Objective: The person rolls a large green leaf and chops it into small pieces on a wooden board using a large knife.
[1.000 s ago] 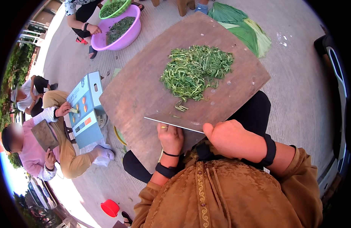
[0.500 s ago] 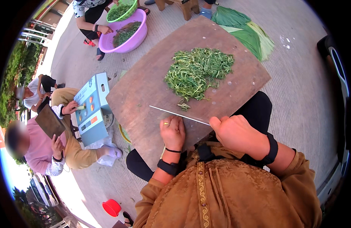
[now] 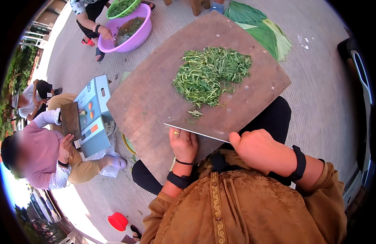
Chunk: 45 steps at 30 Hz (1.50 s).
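Observation:
My right hand (image 3: 259, 150) grips a broad-bladed knife (image 3: 196, 130), whose thin edge runs leftward across the near part of a worn wooden board (image 3: 151, 89). My left hand (image 3: 181, 144) is curled just beside the blade, a gold-coloured ring on one finger; what its fingers press on is hidden, though a thin pale strand shows by the wrist. A loose heap of sliced green leaves and stems (image 3: 210, 73) covers the middle of the board, with a few short cut pieces (image 3: 195, 114) between heap and blade. The board rests over my dark-clad legs.
A co-worker in pink (image 3: 45, 158) holds a cleaver (image 3: 70, 120) at a blue carton (image 3: 97, 136). Another person's hand (image 3: 106, 32) reaches into a purple basin (image 3: 135, 40), behind which is a green basket (image 3: 133, 8). Green leaves (image 3: 269, 38) lie beyond the board; a red tub (image 3: 116, 221) stands lower left.
My right hand and the knife have shifted slightly right. The co-worker in pink has swung the cleaver up over the carton. The hand at the purple basin has moved inward.

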Available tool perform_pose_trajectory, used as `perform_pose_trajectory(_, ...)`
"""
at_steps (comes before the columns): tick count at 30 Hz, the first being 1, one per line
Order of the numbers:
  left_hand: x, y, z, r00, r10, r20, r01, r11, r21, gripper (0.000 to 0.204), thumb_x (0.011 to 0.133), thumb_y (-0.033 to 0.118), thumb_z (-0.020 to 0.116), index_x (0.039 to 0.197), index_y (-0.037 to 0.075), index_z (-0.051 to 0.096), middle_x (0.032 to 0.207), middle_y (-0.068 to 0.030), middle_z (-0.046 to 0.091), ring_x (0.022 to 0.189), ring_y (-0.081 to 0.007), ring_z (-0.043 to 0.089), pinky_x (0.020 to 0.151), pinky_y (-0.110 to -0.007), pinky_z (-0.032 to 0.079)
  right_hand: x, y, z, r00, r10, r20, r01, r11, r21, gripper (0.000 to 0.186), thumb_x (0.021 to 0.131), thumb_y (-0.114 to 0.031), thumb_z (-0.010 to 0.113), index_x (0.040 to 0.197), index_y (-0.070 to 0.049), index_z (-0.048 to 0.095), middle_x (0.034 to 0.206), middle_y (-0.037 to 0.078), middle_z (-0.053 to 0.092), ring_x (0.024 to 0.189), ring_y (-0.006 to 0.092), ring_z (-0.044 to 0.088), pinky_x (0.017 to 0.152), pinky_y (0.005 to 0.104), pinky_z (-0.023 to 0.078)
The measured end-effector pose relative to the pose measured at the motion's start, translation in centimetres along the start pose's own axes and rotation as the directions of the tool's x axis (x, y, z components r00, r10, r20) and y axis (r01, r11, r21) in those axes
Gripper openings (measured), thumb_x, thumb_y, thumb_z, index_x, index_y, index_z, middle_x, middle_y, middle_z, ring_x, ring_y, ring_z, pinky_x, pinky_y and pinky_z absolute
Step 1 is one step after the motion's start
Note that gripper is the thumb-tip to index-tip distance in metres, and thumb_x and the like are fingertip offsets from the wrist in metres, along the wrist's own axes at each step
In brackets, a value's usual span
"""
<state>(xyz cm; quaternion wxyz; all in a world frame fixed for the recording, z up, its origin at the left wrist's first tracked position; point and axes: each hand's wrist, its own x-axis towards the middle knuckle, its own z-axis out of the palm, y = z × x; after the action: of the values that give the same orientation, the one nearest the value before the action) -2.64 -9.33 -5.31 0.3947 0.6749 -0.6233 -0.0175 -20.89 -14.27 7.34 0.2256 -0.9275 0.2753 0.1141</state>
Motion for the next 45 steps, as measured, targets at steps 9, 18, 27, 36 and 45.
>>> perform_pose_trajectory(9, -0.8, 0.5, -0.7, 0.998, 0.060, -0.007, -0.058, 0.989, 0.138, 0.014, 0.059, 0.000, 0.057, 0.073, 0.004, 0.057, 0.072, -0.0092, 0.053, 0.067, -0.0279, 0.048, 0.061, -0.034, 0.040, 2.4, -0.4, 1.9, 0.984, -0.046, -0.171, 0.043, 0.999, -0.023, 0.015, 0.062, -0.004, 0.051, 0.071, 0.001, 0.040, 0.051, 0.012, 0.051, 0.049, 0.0285, 0.055, 0.041, 0.0363, 0.042)
perform_pose_trajectory(18, 0.3, 0.2, -0.5, 0.999, 0.047, -0.020, -0.045, 0.995, 0.085, 0.007, 0.061, 0.001, 0.059, 0.065, 0.004, 0.053, 0.065, -0.0081, 0.052, 0.062, -0.0263, 0.047, 0.058, -0.033, 0.039, 0.4, 0.8, 1.9, 0.951, -0.007, -0.309, 0.028, 0.998, 0.064, 0.009, 0.066, -0.006, 0.046, 0.068, 0.000, 0.040, 0.053, 0.015, 0.048, 0.049, 0.0301, 0.051, 0.040, 0.0375, 0.040)
perform_pose_trajectory(27, 0.1, 0.1, -0.2, 1.000, 0.016, 0.008, -0.016, 0.998, 0.056, 0.010, 0.058, -0.001, 0.057, 0.066, 0.003, 0.053, 0.067, -0.0095, 0.051, 0.063, -0.0274, 0.047, 0.057, -0.034, 0.040, -1.1, 0.5, 1.2, 0.993, 0.027, -0.118, -0.024, 0.999, 0.033, 0.013, 0.064, -0.007, 0.048, 0.070, 0.001, 0.040, 0.053, 0.013, 0.047, 0.045, 0.0278, 0.049, 0.040, 0.0368, 0.039)
perform_pose_trajectory(36, 0.0, -0.1, -0.2, 0.997, 0.079, -0.008, -0.078, 0.995, 0.057, 0.018, 0.056, -0.002, 0.055, 0.073, 0.002, 0.056, 0.072, -0.0105, 0.052, 0.068, -0.0287, 0.047, 0.060, -0.035, 0.041, 2.1, -0.7, 1.2, 0.998, -0.001, -0.067, 0.006, 0.998, 0.070, 0.014, 0.063, -0.006, 0.050, 0.071, 0.001, 0.040, 0.053, 0.014, 0.052, 0.050, 0.0284, 0.055, 0.042, 0.0367, 0.042)
perform_pose_trajectory(45, -0.4, 1.0, -1.4, 0.998, -0.006, 0.065, -0.004, 0.989, 0.148, 0.010, 0.061, 0.002, 0.057, 0.072, 0.004, 0.057, 0.075, -0.0086, 0.053, 0.069, -0.0257, 0.048, 0.060, -0.032, 0.041, 2.7, 0.4, 2.4, 0.968, 0.051, -0.244, -0.033, 0.997, 0.076, 0.011, 0.065, -0.005, 0.048, 0.071, 0.000, 0.040, 0.053, 0.015, 0.050, 0.049, 0.0314, 0.052, 0.042, 0.0389, 0.041)
